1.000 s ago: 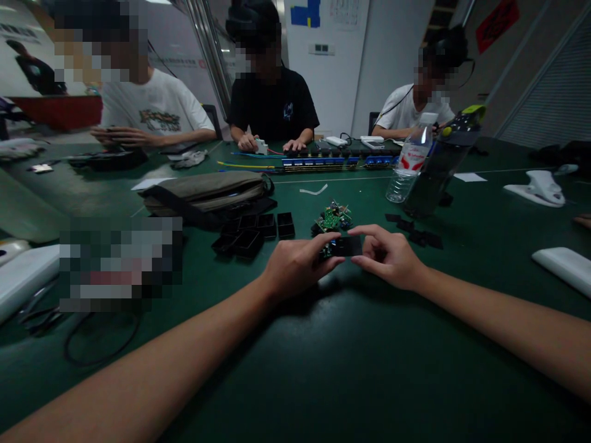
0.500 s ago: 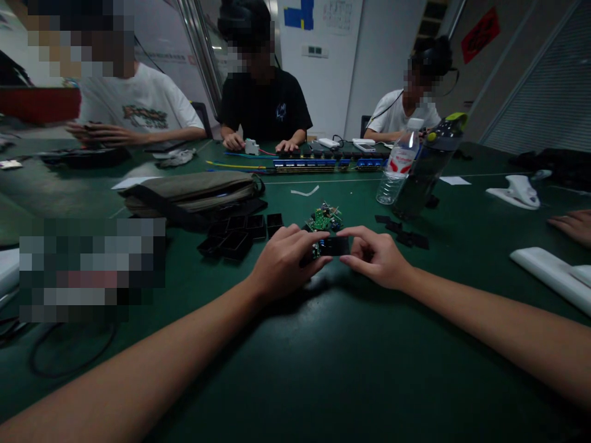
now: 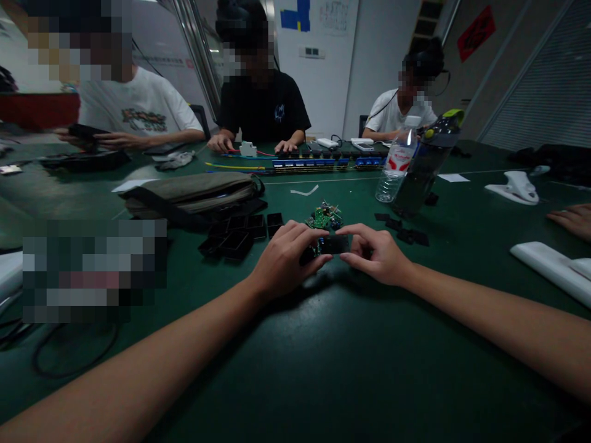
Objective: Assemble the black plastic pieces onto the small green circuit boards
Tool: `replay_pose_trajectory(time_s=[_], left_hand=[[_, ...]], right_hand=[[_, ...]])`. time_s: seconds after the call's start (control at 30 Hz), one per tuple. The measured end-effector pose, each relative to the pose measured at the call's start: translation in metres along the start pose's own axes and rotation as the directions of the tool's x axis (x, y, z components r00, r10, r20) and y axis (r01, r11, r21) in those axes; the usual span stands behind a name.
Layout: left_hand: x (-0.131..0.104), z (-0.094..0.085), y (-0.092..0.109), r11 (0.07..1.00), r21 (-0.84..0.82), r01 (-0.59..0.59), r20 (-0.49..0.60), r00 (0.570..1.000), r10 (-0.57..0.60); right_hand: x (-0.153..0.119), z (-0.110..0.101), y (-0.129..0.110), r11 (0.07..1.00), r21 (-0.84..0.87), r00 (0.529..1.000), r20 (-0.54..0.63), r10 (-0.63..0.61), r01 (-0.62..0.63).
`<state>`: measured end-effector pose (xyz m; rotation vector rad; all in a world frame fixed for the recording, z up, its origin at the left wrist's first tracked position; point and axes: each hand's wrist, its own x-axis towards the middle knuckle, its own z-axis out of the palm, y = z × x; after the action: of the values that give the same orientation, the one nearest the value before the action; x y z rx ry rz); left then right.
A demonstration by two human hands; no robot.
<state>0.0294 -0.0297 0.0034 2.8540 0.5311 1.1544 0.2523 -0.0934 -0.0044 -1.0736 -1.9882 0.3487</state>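
A small black plastic case (image 3: pixel 336 244) is held between both hands just above the green table. My left hand (image 3: pixel 284 255) is closed on its left end, thumb below and fingers above. Beside those fingertips, bits of a circuit board (image 3: pixel 317 249) show at the case. My right hand (image 3: pixel 381 255) pinches the case's right end between thumb and forefinger, its other fingers curled. A pile of small circuit boards (image 3: pixel 324 215) with wire leads lies just beyond. To the left stand several open black boxes (image 3: pixel 235 244); flat black pieces (image 3: pixel 409 235) lie right.
A clear water bottle (image 3: pixel 397 166) and a dark bottle (image 3: pixel 427 169) stand back right. A grey-brown bag (image 3: pixel 194 192) lies left. White plastic parts (image 3: pixel 549 267) are at the right. Three people sit across the table (image 3: pixel 305 357), and another person's hand (image 3: pixel 572 221) rests at the right edge.
My hands and the case stay almost still. Across the table, the person at left has turned a dark object in their hands, and the middle person's hand has shifted left.
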Motion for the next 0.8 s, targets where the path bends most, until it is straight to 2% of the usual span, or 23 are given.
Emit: replay_pose_trajectory(time_s=[0.53,0.8], left_hand=[[0.0016,0.0011,-0.0009,0.999,-0.008,0.043,-0.01,0.999,-0.043],[0.002,0.0016,-0.0002,0.999,-0.004,0.049,0.005,0.999,-0.049]], right_hand=[[-0.0002,-0.0023,0.0014,1.0,-0.009,0.999,-0.049,0.014,-0.015],[0.0003,-0.0025,0.0018,1.0,-0.024,1.0,-0.013,0.018,-0.018]])
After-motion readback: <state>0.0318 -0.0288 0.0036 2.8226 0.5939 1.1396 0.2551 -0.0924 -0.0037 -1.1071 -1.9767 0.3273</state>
